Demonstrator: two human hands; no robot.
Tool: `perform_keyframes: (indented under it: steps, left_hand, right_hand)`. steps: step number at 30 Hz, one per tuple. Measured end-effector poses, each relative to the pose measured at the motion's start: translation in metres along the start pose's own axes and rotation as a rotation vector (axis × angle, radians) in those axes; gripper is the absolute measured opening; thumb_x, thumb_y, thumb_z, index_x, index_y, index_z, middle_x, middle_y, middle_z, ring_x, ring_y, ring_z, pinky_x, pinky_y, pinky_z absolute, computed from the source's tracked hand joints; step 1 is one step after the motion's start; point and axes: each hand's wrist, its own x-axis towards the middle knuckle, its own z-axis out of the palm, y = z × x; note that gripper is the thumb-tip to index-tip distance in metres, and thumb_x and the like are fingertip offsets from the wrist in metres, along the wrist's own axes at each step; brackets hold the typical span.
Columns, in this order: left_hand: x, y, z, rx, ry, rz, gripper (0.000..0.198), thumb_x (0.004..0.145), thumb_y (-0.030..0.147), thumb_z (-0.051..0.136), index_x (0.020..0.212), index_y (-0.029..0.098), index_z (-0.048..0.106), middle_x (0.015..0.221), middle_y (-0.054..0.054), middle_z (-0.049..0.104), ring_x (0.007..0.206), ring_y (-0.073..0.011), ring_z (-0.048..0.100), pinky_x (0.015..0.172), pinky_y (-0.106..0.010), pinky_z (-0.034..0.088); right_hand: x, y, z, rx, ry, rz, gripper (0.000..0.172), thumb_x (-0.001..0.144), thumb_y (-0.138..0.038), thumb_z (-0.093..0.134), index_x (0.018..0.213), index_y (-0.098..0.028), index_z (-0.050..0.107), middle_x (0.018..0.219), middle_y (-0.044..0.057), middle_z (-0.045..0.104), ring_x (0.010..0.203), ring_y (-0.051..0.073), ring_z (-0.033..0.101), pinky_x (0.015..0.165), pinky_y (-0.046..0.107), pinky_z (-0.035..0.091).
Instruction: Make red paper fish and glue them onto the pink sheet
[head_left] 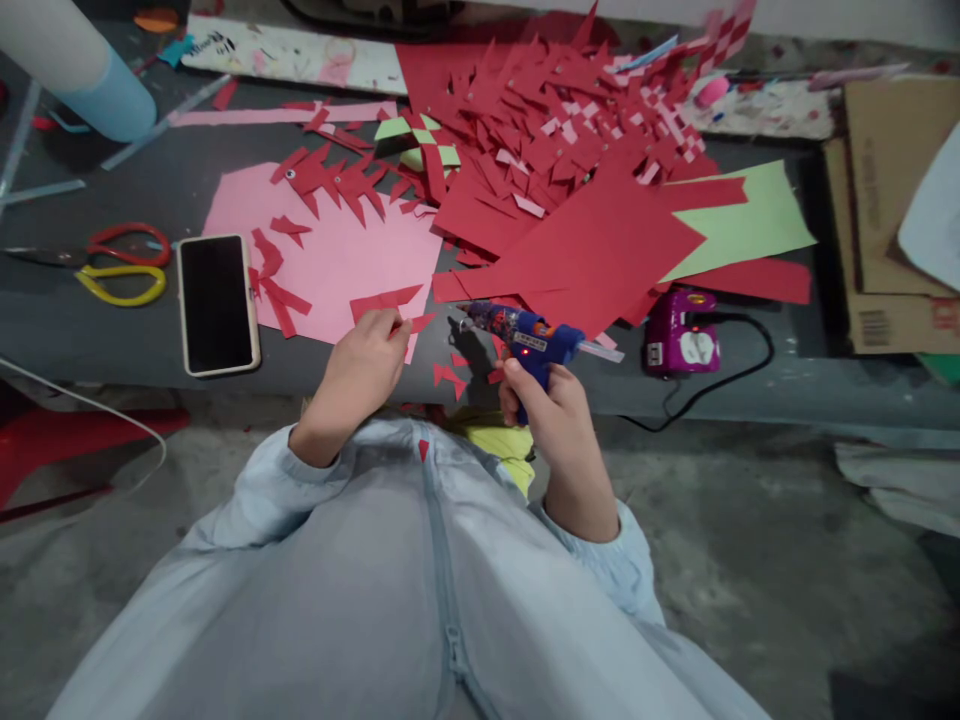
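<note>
My right hand (pixel 551 405) is closed round the grip of a blue glue gun (pixel 525 335), whose nozzle points left over the dark table edge. My left hand (pixel 364 360) pinches a small red paper piece (pixel 386 303) that lies partly on a pink paper sheet (pixel 337 255). The gun's nozzle is a short way right of that piece, not touching it. A few small red scraps (pixel 450 376) lie on the table between my hands.
A phone (pixel 217 303) lies face up left of the pink sheet, with red and yellow scissors (pixel 120 262) beyond it. A big heap of red paper cuttings (pixel 570 150), a green sheet (pixel 750 225), a purple device (pixel 681 342) with a cable and cardboard (pixel 892 200) fill the right.
</note>
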Motion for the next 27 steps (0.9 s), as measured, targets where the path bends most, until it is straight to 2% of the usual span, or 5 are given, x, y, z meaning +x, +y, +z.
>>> perform_keyframes:
  steps: [7, 13, 21, 25, 27]
  left_hand:
    - [0.000, 0.006, -0.001, 0.035, -0.051, 0.025, 0.042, 0.099, 0.022, 0.043, 0.140, 0.021, 0.053, 0.127, -0.016, 0.058, 0.113, -0.0289, 0.056, 0.085, -0.039, 0.052]
    - [0.003, 0.015, 0.000, 0.104, -0.061, -0.027, 0.046, 0.098, 0.014, 0.034, 0.142, 0.006, 0.046, 0.122, -0.022, 0.059, 0.112, -0.0299, 0.055, 0.088, -0.041, 0.050]
    - [0.011, 0.031, -0.003, 0.168, -0.084, -0.037, 0.052, 0.097, 0.011, 0.035, 0.147, 0.022, 0.044, 0.120, -0.016, 0.060, 0.106, -0.0273, 0.056, 0.087, -0.041, 0.049]
    - [0.015, 0.033, -0.002, 0.186, -0.084, -0.084, 0.052, 0.098, 0.009, 0.028, 0.148, 0.006, 0.040, 0.116, -0.020, 0.062, 0.110, -0.0299, 0.057, 0.087, -0.042, 0.048]
    - [0.016, 0.035, -0.002, 0.182, -0.083, -0.107, 0.050, 0.098, 0.010, 0.028, 0.145, 0.005, 0.044, 0.116, -0.021, 0.062, 0.111, -0.0300, 0.057, 0.087, -0.041, 0.048]
  right_hand:
    - [-0.001, 0.003, -0.002, -0.050, -0.011, -0.022, 0.036, 0.087, -0.052, 0.060, 0.069, -0.022, 0.053, 0.048, -0.005, 0.048, 0.044, 0.010, 0.044, 0.045, 0.026, 0.036]
    - [-0.003, 0.000, -0.001, -0.031, -0.002, -0.026, 0.036, 0.086, -0.055, 0.062, 0.072, -0.022, 0.054, 0.048, -0.006, 0.048, 0.043, 0.010, 0.043, 0.044, 0.026, 0.035]
    - [-0.005, 0.000, -0.004, -0.054, -0.014, -0.031, 0.046, 0.085, -0.062, 0.061, 0.064, -0.023, 0.051, 0.047, -0.005, 0.047, 0.043, 0.010, 0.042, 0.044, 0.027, 0.034]
    - [-0.005, 0.001, -0.006, -0.053, 0.000, -0.022, 0.045, 0.084, -0.061, 0.062, 0.063, -0.023, 0.050, 0.048, -0.004, 0.048, 0.044, 0.011, 0.043, 0.045, 0.027, 0.036]
    - [-0.006, 0.001, -0.006, -0.048, 0.005, -0.027, 0.043, 0.085, -0.060, 0.062, 0.065, -0.023, 0.051, 0.048, -0.005, 0.047, 0.044, 0.011, 0.043, 0.045, 0.028, 0.036]
